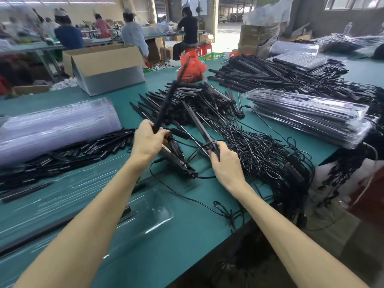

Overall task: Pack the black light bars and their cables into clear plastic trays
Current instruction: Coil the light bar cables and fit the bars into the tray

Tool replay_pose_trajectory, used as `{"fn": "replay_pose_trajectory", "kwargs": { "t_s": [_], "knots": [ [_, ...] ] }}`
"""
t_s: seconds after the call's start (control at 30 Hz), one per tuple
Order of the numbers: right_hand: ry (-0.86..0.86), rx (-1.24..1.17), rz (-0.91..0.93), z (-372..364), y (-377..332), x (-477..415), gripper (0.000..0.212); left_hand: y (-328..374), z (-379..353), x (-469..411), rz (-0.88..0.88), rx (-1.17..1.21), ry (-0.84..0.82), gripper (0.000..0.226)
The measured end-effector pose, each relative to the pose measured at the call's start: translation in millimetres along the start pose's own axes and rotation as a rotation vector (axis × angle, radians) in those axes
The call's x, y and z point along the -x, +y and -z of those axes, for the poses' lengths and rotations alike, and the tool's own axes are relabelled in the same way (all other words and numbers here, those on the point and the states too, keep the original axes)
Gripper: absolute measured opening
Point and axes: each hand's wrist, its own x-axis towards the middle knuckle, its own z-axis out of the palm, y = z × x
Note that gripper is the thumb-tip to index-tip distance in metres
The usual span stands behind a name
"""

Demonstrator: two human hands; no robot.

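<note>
Empty clear trays (56, 125) lay stacked at left, one open tray (153, 215) near. The left hand (148, 140) gripped a raised light bar (166, 102) (its far end blurred); the right hand (225, 161), apart from it, clutched a second bar (197, 125) above the cable tangle (259, 150). Packed trays (307, 117) sat right.

Bright daylight, wide-angle distortion, blurred background

Your left grip (148, 142) holds one black light bar (166, 100) tilted up; your right grip (225, 163) holds a second bar (197, 125) low, tangled cables (261, 148) just right of it.
</note>
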Motion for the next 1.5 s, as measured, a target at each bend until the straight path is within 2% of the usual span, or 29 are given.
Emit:
{"fn": "replay_pose_trajectory", "kwargs": {
  "t_s": [0.13, 0.23, 0.3, 0.4, 0.47, 0.57, 0.63, 0.73, 0.83, 0.93, 1.07, 1.17, 1.27, 1.37, 1.5],
  "knots": [
    [0.004, 0.016, 0.004, -1, 1, -1, 0.021, 4, 44, -14, 0.144, 0.227, 0.172, 0.01],
    [0.007, 0.005, 0.001, -1, 2, -2, 0.018, 10, 58, -8, 0.113, 0.338, 0.131, 0.012],
    [0.009, -0.007, 0.008, -2, 2, -2, 0.017, 14, 54, -1, 0.111, 0.428, 0.158, 0.006],
    [0.012, -0.003, 0.025, -2, 1, -1, 0.015, 18, 45, 5, 0.218, 0.64, 0.266, 0.006],
    [0.014, -0.001, 0.027, -2, 1, -2, 0.015, 20, 42, 8, 0.283, 0.72, 0.268, 0.01],
    [0.017, 0.0, 0.031, 0, 2, -2, 0.016, 23, 38, 13, 0.327, 0.49, 0.06, 0.012],
    [0.017, -0.017, 0.043, 1, 2, -3, 0.016, 24, 29, 15, 0.267, 0.25, -0.098, 0.014],
    [0.017, -0.041, 0.052, 1, 3, -3, 0.017, 28, 9, 16, 0.183, 0.018, -0.238, 0.013],
    [0.023, -0.045, 0.04, 0, 4, -3, 0.017, 33, -11, 12, 0.143, -0.128, -0.343, 0.021],
    [0.035, -0.042, 0.038, 0, 4, -3, 0.016, 40, -31, 8, 0.161, -0.256, -0.526, 0.039],
    [0.045, -0.025, 0.035, -2, 3, -4, 0.02, 47, -49, 4, 0.15, -0.423, -0.721, 0.05],
    [0.045, -0.016, 0.021, -1, 4, -5, 0.021, 49, -56, 3, 0.138, -0.419, -0.746, 0.046],
    [0.04, -0.02, 0.024, -1, 4, -5, 0.021, 45, -60, 2, 0.119, -0.431, -0.703, 0.038],
    [0.035, -0.015, 0.013, -1, 2, -4, 0.019, 38, -61, 1, 0.139, -0.345, -0.584, 0.022],
    [0.028, -0.031, 0.012, 0, 1, -4, 0.015, 36, -57, -1, 0.117, -0.21, -0.428, 0.017]
  ]
}}
